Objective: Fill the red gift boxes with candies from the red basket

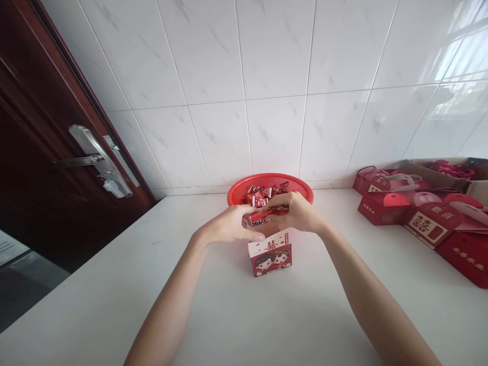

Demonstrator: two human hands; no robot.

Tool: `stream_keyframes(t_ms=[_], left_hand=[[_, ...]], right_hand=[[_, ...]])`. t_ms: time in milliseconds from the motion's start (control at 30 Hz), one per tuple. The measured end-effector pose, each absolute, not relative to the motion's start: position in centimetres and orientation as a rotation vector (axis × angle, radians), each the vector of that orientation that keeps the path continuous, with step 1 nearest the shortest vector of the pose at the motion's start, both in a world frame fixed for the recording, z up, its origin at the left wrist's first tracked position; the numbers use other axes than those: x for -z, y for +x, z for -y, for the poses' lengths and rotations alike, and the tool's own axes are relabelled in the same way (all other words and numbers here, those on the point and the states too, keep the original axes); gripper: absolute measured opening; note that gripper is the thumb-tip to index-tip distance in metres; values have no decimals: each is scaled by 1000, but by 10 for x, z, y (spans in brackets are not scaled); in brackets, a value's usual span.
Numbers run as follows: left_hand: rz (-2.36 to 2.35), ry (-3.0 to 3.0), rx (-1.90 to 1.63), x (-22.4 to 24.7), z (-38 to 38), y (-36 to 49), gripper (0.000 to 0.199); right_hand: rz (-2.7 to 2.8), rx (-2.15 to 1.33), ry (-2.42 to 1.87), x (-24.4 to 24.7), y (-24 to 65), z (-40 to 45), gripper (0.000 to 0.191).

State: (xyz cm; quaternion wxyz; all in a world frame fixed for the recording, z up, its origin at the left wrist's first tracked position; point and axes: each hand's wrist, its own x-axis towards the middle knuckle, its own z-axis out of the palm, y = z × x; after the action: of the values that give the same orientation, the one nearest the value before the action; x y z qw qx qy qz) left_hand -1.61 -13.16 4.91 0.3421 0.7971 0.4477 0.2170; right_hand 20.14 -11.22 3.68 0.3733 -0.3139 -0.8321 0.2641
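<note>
Gift box [272, 260] of red and white card, printed with a double-happiness character and two cartoon figures, is seen upright on a white tabletop [224, 315], just on the near side of a red plastic basket [239, 188]. Its top is open, and its printed face is turned towards the viewer. The box's left side is held by the left hand [229, 223], with the thumb laid over the near rim and the fingers partly curled beyond it, probably so that the light card is steadied and the mouth kept accessible. The right hand [301, 212] is arched over the opening, its fingers bent and reaching across towards the left; whether anything is pinched between them cannot be told. A red wrapped sweet [257, 218] is seen at the mouth, between the hands. More wrapped sweets [261, 202] are contained in the basket, apparently set close behind the box for a short reach. Well to the right of the basket, red handled boxes [425, 223] are grouped beside an open brown carton [478, 190], seemingly kept aside for elbow room.
</note>
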Motion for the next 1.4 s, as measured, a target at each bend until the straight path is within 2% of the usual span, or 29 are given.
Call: stream_keyframes(t_ms=[133, 267, 300, 400, 533, 667, 800, 867, 1033, 1200, 1400], left_hand=[[-1116, 2073, -560, -49, 132, -17, 59], [-1202, 2036, -553, -51, 134, -16, 63], [-1223, 2028, -543, -52, 134, -16, 64], [-1256, 2027, -502, -54, 136, -15, 66], [-1244, 2002, -439, -55, 137, -15, 64], [-1252, 2024, -440, -54, 137, -14, 62], [-1227, 2057, -466, -53, 135, -13, 52], [-1213, 2059, -460, -52, 135, -13, 48], [-1205, 2063, -468, -52, 133, -14, 53], [-1170, 2104, -474, -51, 132, -15, 36], [-1209, 1995, -501, -51, 133, -14, 56]], right_hand=[[2187, -582, -865, -34, 200, 109, 26], [2070, -587, -954, -40, 202, 113, 6], [2014, -647, -921, -43, 203, 114, 4], [1797, -944, -812, -49, 205, 118, 24], [1532, -1261, -790, -47, 198, 117, 22], [1384, -1074, -762, -31, 173, 114, 18], [1394, -922, -683, -19, 155, 113, 18], [1418, -920, -660, -18, 154, 113, 17], [1375, -1006, -660, -23, 161, 114, 16], [1589, -994, -694, -33, 170, 118, 12], [1527, -1134, -675, -47, 179, 129, 23]])
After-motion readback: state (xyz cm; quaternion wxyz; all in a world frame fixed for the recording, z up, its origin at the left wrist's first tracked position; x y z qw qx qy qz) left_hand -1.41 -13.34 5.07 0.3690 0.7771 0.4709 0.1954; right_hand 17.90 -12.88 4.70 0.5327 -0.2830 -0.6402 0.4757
